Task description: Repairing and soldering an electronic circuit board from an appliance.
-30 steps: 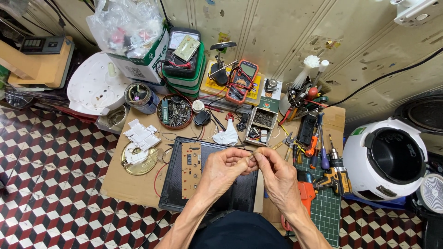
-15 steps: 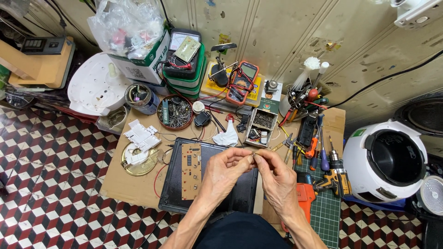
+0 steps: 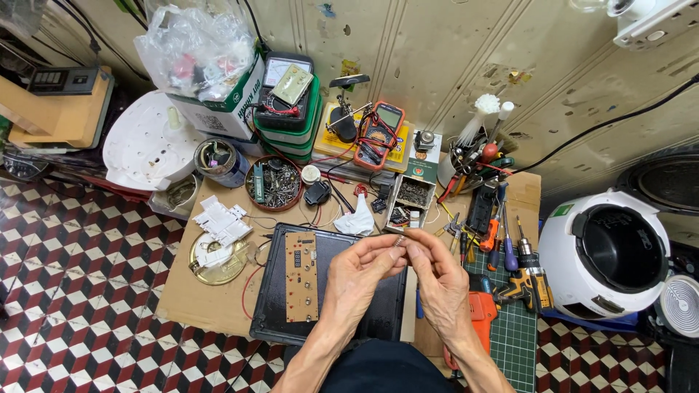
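Since the earlier frames both hands have barely shifted; they stay raised together over the black tray, the fingertips a touch closer. The left hand and the right hand meet at a small silvery part, thin and metallic, pinched between the fingertips of both hands; what kind of part it is cannot be told. It sits at the very tips, above the palms, over the far edge of the flat black tray. On that tray lies a narrow tan circuit board, matte, with dark buttons in a row.

The tray rests on a sheet of brown cardboard. To the right lie a green cutting mat with a grid and an orange tool. Left of the tray sit a round brass-coloured disc and white plastic pieces.

Farther off stand a round tin of mixed screws, a small open carton of dark screws, a red-cased multimeter on a yellow box, stacked green cases, and a white carton with green print under a crumpled clear bag. A white rice cooker stands at the right.
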